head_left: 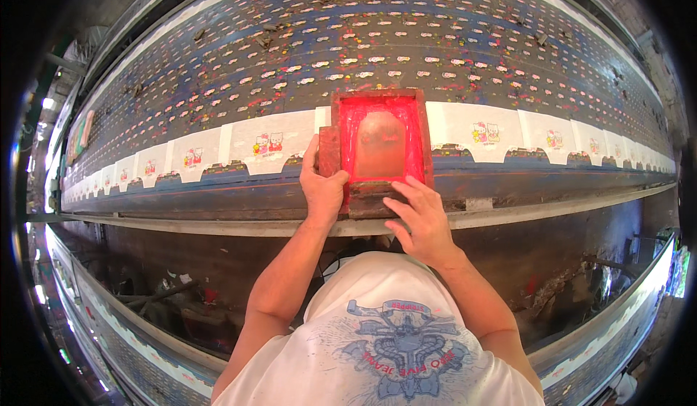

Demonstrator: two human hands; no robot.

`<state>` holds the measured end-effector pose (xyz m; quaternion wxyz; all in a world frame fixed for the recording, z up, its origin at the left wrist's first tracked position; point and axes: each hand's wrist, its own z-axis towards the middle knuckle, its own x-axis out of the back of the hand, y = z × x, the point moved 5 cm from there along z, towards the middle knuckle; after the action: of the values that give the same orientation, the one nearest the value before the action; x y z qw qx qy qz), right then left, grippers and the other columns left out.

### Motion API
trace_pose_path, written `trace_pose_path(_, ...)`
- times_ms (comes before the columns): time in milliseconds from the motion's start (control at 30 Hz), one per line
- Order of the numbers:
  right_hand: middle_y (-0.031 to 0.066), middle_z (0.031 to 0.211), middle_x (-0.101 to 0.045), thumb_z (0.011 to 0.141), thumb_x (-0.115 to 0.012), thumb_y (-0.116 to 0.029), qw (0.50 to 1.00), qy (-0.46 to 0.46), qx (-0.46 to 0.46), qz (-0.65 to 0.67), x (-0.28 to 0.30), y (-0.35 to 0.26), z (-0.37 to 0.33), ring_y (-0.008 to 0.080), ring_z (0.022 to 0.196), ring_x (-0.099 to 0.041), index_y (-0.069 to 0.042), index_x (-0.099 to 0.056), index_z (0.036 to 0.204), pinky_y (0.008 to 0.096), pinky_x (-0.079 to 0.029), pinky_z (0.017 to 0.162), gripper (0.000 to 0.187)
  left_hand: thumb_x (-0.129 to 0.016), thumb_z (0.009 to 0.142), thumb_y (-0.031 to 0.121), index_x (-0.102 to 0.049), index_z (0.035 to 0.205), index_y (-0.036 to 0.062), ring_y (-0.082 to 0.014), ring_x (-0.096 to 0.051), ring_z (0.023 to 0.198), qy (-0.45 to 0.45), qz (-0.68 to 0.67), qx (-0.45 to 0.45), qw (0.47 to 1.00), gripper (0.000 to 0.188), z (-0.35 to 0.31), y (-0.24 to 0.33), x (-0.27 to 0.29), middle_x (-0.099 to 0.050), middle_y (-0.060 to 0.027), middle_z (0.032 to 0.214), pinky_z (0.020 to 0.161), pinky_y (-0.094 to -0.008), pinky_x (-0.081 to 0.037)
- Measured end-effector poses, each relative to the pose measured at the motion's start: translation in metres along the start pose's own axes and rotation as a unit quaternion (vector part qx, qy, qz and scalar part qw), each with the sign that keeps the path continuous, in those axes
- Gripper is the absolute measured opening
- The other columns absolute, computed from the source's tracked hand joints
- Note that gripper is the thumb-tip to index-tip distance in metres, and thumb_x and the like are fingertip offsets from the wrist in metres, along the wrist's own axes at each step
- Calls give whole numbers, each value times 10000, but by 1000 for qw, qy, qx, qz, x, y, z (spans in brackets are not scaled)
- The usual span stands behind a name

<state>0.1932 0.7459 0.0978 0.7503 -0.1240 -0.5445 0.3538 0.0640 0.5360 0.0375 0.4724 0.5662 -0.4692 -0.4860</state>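
A red-inked wooden printing screen frame [379, 95] lies flat on the long printing table [435, 57], over one of the white fabric pieces. My left hand [321, 181] grips the frame's left near side, thumb along its edge. On the frame's near edge rests my right hand [419, 213], fingers spread and pressing down. White fabric pieces with small cartoon prints [268, 143] lie in a row to the left, and more white pieces [485, 131] run to the right.
The table top is blue and covered with rows of small paint marks. A pale rail [508, 213] runs along the table's near edge. Below it is a dark gap with debris and another long table edge [123, 319] behind me.
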Motion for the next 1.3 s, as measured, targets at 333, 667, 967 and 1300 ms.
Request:
trace_pose_path(333,134,1352,-719,843,-840,-48,984,-126,68,-109,-14,-9,36,345,1268,-692,-43,-743,1428,496,-562,1081,593,-723,809,-195,-426,1741,-32,-250,-683,1402,-8,-26,0,1000,991,3,-11,2,-659,-191,1554,1181,-386,-567)
trace_pose_path(667,184,1224,-825,875,-686,47,967,-244,16,-74,10,11,85,394,1185,-762,-35,-781,1313,524,-587,1046,455,-716,782,-224,-433,1744,-26,-243,-677,1419,-10,-23,0,1000,1021,6,-23,5,-647,-181,1583,1175,-376,-576)
trace_pose_path(967,198,1260,-802,900,-676,101,987,-135,9,-81,-7,87,172,419,1249,-722,-72,-775,1376,543,-561,1092,516,-767,830,-148,-429,1742,-51,-261,-633,1486,-23,-1,-17,1000,977,4,-14,5,-631,-211,1620,1244,-381,-513)
trace_pose_path(1300,159,1326,-770,807,-680,124,988,-100,35,-115,-23,49,112,399,1224,-685,-87,-771,1415,515,-526,1078,650,-783,923,-95,-418,1741,-41,-262,-645,1457,-10,13,-16,1000,897,0,-13,5,-624,-210,1610,1228,-398,-524)
